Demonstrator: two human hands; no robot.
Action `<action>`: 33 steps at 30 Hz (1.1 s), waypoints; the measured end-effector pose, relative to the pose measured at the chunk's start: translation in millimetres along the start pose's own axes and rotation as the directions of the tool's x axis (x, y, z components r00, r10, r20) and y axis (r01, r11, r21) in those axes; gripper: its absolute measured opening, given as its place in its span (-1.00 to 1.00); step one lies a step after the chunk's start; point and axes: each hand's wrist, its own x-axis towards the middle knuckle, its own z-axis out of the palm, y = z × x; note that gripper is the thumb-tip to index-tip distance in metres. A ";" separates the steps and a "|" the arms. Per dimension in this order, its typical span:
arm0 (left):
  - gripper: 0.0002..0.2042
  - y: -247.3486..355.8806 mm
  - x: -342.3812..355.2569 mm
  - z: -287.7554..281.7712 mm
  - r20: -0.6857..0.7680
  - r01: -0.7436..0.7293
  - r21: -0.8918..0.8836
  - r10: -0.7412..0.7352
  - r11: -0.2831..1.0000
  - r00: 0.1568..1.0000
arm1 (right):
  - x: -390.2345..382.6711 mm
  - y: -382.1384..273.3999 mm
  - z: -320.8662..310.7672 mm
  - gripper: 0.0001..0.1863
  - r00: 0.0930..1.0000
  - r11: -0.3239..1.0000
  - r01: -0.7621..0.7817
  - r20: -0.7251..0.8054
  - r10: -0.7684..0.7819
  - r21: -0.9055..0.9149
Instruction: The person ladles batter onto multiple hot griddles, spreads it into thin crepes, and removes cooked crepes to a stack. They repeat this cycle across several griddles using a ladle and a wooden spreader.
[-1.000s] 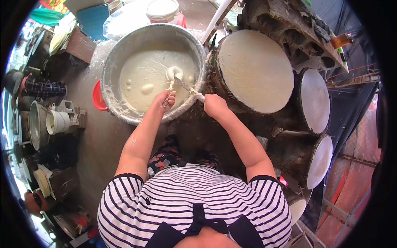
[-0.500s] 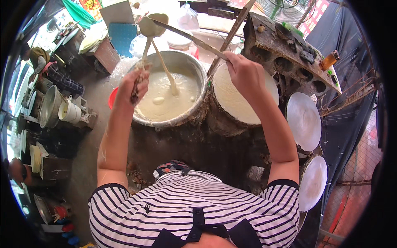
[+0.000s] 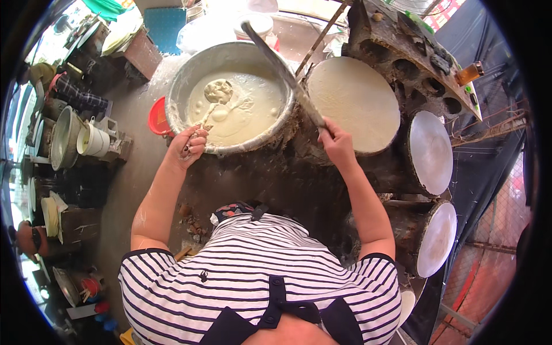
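My left hand (image 3: 188, 146) is closed around the batter-smeared handle of a ladle (image 3: 218, 91). The ladle's round bowl is at the surface of pale, creamy batter (image 3: 253, 118) in a large metal basin (image 3: 223, 150). In my right hand (image 3: 336, 142) is one end of a long, flat stick (image 3: 282, 66), slanting up and leftward over the basin's right rim. Right of the stick, a round cooking surface (image 3: 353, 103) is covered with a smooth, pale layer, apart from both hands.
Two round, whitish lids or pans (image 3: 431, 152) stand down the right side. A sooty slab with holes (image 3: 402, 63) bears a brown bottle (image 3: 468, 73). A red container (image 3: 158, 117) sits left of the basin; a white bucket (image 3: 92, 141) is farther left.
The ladle has come down from above the basin's far rim, where batter streamed off it, into the basin. My right hand has lowered, and the stick has swung more upright, away from the ladle.
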 end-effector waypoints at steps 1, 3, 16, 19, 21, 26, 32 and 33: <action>-0.72 4.9 -11.6 -1.4 0.052 0.023 -0.014 -0.023 1.000 0.998 | -5.0 6.2 6.1 -0.78 0.971 0.972 -0.210 0.139 0.194 0.106; -0.72 7.3 -31.0 2.0 0.081 0.026 0.006 -0.027 1.000 0.996 | -13.7 26.2 23.8 -0.81 0.833 0.850 -0.493 0.382 0.401 0.184; -0.84 13.9 -58.5 -24.8 -0.131 -0.126 0.181 0.150 0.975 0.980 | 64.8 16.5 99.4 -0.79 0.824 0.951 -0.305 0.488 0.289 -0.049; -0.87 24.4 -5.4 -64.9 -0.142 -0.161 0.229 0.197 0.960 0.970 | 21.8 -16.0 91.8 -0.77 0.922 0.883 0.117 0.379 0.074 -0.456; -0.88 20.6 27.5 -66.6 -0.201 -0.190 0.185 0.226 0.964 0.953 | -9.6 2.8 85.5 -0.75 0.917 0.758 0.263 0.399 -0.003 -0.598; -0.85 27.6 40.2 -68.8 -0.026 -0.141 -0.034 0.140 0.989 0.990 | -36.1 -19.5 35.5 -0.74 0.939 0.650 0.338 0.284 -0.192 -0.680; -0.78 42.2 18.4 -27.9 0.145 -0.041 -0.139 0.061 0.989 0.988 | -2.5 -53.1 19.9 -0.65 0.873 0.666 0.421 0.074 -0.483 -0.616; -0.75 47.0 13.2 -20.4 0.138 -0.047 -0.128 0.065 0.991 0.988 | 6.1 -56.6 25.0 -0.65 0.859 0.686 0.431 0.034 -0.511 -0.587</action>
